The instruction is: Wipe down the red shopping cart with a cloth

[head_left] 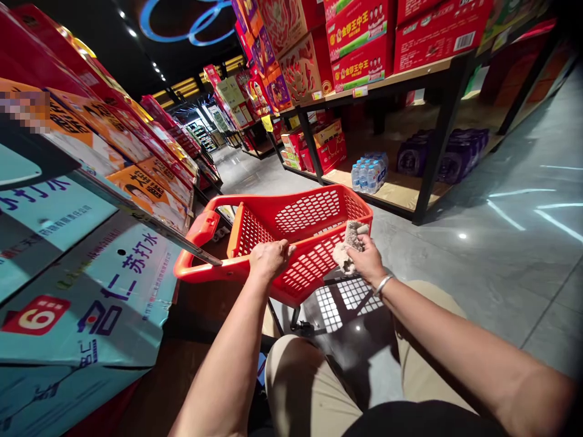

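A red plastic shopping cart (310,212) stands in front of me, tilted in the view, with its handle end to the left. My left hand (269,260) is closed over the near top rim of the basket. In my right hand (367,258) is a crumpled beige cloth (347,247), held between thumb and fingers against the right part of the cart's near side. A bracelet circles my right wrist. No goods show inside the part of the basket that is visible.
Light blue cartons (132,291) and orange boxes are stacked close on the left. Across the aisle, a black-framed shelf (428,145) holds red boxes, with bottled water (370,173) and purple packs (460,155) below. Grey floor (514,243) lies to the right; my knees are below the cart.
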`<act>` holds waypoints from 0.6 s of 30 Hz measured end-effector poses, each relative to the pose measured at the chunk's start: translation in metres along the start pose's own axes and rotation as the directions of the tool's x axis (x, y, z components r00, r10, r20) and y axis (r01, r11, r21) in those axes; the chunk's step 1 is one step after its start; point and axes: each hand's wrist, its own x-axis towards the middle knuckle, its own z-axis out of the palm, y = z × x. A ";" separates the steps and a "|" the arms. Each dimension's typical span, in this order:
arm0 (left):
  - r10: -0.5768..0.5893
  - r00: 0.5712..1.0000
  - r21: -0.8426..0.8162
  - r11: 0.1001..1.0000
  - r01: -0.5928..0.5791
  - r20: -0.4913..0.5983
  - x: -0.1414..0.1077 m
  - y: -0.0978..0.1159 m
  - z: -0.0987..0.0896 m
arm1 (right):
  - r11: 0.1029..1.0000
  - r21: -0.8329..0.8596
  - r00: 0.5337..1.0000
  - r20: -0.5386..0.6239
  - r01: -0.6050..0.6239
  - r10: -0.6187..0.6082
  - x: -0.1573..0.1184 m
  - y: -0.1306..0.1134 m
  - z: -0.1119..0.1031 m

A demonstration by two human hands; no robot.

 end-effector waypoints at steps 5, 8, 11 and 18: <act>0.015 1.000 -0.007 1.000 -0.015 -0.012 -0.003 -0.002 0.001 | 0.966 -0.150 0.962 -0.148 0.209 -0.231 0.033 -0.020 -0.053; 0.026 1.000 -0.012 1.000 -0.027 -0.015 -0.003 -0.001 0.000 | 0.908 -0.215 0.916 -0.104 0.360 -0.387 0.042 -0.029 -0.073; 0.035 0.999 -0.007 0.999 -0.035 -0.004 -0.004 -0.001 0.000 | 0.853 -0.282 0.882 -0.048 0.439 -0.469 0.048 -0.034 -0.084; 0.048 0.999 0.015 0.999 -0.048 0.006 -0.004 -0.005 0.000 | 0.702 -0.406 0.790 0.481 0.585 -0.380 0.070 -0.038 -0.092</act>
